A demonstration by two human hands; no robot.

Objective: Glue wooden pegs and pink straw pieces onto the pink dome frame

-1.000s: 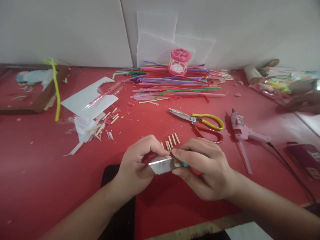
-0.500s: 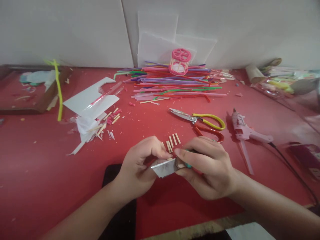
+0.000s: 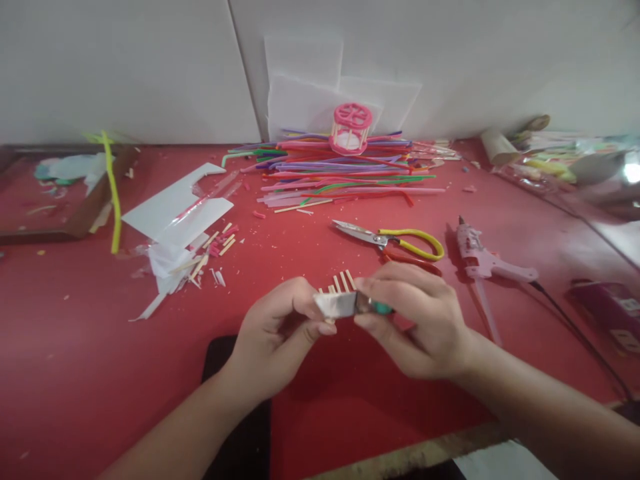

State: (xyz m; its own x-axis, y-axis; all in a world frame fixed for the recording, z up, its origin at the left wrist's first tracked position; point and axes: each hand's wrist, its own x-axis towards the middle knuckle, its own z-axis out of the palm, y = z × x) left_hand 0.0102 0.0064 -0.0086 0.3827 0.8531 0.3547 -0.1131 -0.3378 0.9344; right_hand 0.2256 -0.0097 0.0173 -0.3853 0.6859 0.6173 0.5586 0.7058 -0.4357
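My right hand (image 3: 415, 320) grips a utility knife with a teal handle (image 3: 383, 307); its metal blade (image 3: 336, 304) points left. My left hand (image 3: 277, 333) is curled beside the blade, thumb and fingertips pinched at its left end on something small that I cannot make out. Just behind the blade lie several short cut wooden sticks (image 3: 343, 282) in a row on the red table (image 3: 75, 347). Both hands hover low over the table near its front edge.
Scissors with yellow and red handles (image 3: 400, 243) and a pink glue gun (image 3: 477, 260) with a cable lie to the right. A pile of coloured straws (image 3: 340, 170) with a small pink cage model (image 3: 351, 127) sits at the back. White card and scraps (image 3: 180, 213) lie left. A black phone (image 3: 240, 413) is under my left forearm.
The knife blade has swung up and turned, now looking shorter. Both hands have lifted slightly and moved back toward the row of cut sticks.
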